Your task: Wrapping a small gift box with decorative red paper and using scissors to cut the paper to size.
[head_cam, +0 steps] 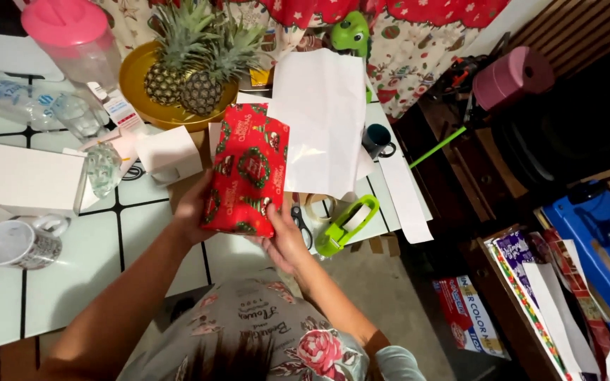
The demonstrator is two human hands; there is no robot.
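Note:
A flat box wrapped in red paper with green wreath prints (247, 169) is held up over the white tiled table (79, 275). My left hand (193, 210) grips its lower left edge. My right hand (285, 243) holds its lower right corner. A sheet of white paper (323, 120) lies on the table just to the right of the wrapped box. Black-handled scissors (301, 222) and a green tape dispenser (346, 224) lie on the table by my right hand.
A yellow bowl with two pineapples (192, 67) stands behind the box. A pink-lidded pitcher (75, 42), plastic bottles (8, 99), a white box (19, 180) and a mug (19, 245) fill the left. A dark mug (378, 140) sits right; clutter covers the floor.

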